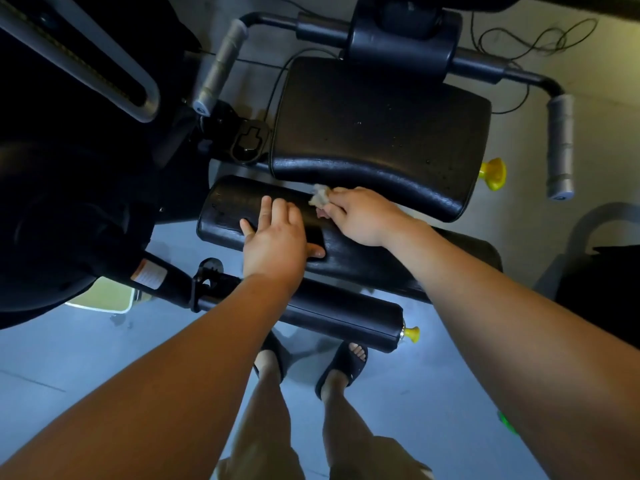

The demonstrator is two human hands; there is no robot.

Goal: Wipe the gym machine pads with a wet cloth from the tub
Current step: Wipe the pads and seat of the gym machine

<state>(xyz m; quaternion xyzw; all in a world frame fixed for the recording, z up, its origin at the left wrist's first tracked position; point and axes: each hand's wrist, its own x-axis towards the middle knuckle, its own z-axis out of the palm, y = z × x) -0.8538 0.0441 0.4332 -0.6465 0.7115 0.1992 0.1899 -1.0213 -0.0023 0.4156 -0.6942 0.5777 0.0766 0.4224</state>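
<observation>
Cloth point(320, 195) is bunching in the curled fingers of the right hand point(360, 216), pressing on the narrow pad point(225, 216); just beside it, the left hand point(277, 240) is lying flat, fingers straight, on the same pad.

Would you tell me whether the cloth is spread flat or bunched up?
Bunched up: the right hand grips the cloth as a small crumpled wad at the far edge of the pad, none of it lying flat.
</observation>
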